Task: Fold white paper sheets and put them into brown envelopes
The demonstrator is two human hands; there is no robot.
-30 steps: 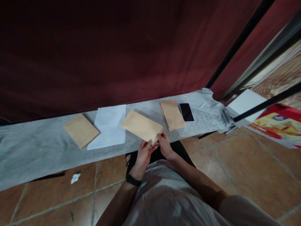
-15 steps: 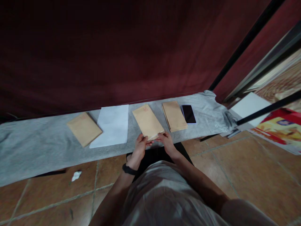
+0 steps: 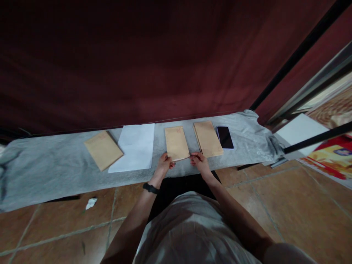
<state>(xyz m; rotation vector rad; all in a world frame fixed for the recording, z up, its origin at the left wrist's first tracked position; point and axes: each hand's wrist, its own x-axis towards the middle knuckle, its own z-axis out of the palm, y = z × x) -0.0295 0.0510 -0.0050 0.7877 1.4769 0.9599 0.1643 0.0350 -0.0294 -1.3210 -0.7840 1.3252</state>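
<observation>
A brown paper envelope [image 3: 176, 142] with faint red print near its far edge lies on the grey cloth in front of me. My left hand [image 3: 164, 164] is closed on its near left corner. At the near right corner, the fingertips of my right hand [image 3: 200, 161] pinch the envelope's edge. Just right of it lies a stack of brown envelopes [image 3: 208, 139], with a dark-screened phone [image 3: 225, 137] beside the stack. To the left are white paper sheets [image 3: 134, 148] and another pile of brown envelopes [image 3: 103, 149], which overlaps the sheets' left edge.
Grey cloth [image 3: 49, 165] covers the long narrow bench. A dark red curtain [image 3: 137, 73] hangs behind it. Black poles [image 3: 299, 58] and a red and yellow box [image 3: 339, 156] stand at the right. A crumpled white tissue [image 3: 91, 203] lies on the tiled floor.
The middle envelope has turned straighter and now lies flatter on the cloth. My hands have moved slightly apart, the right one out to the envelope's corner. The view has shifted a little.
</observation>
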